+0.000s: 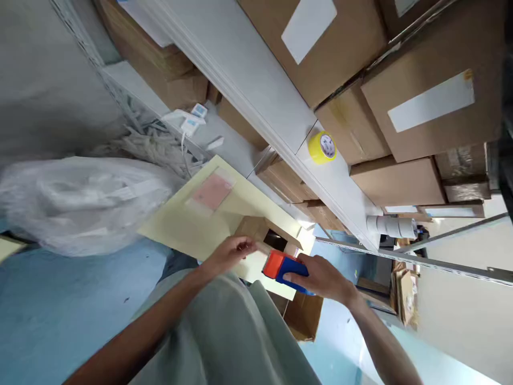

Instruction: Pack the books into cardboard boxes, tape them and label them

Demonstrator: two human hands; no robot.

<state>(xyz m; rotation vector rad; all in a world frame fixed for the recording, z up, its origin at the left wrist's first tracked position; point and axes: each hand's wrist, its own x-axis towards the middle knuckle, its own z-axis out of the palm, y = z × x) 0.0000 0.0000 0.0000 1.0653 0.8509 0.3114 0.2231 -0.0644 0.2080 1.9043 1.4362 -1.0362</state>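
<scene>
My right hand (320, 275) is wrapped round a red and blue tape dispenser (284, 270), its red end pointing at my left hand. With fingers pinched together, my left hand (230, 253) holds a pale strip of tape (262, 247) that runs towards the dispenser. Just beyond both hands sits a small brown cardboard box (256, 227), with a dark opening on its side. The box rests on a pale yellow board (176, 214). A pinkish sheet (212, 191) lies flat on the same board, left of the box.
A yellow tape roll (321, 147) stands on the white shelf (276, 96), near large stacked cartons (436, 101). White plugs with a cord (190, 125) lie on the lower shelf. A plastic-wrapped bundle (88, 203) is at left. An open carton (305, 315) sits below the board.
</scene>
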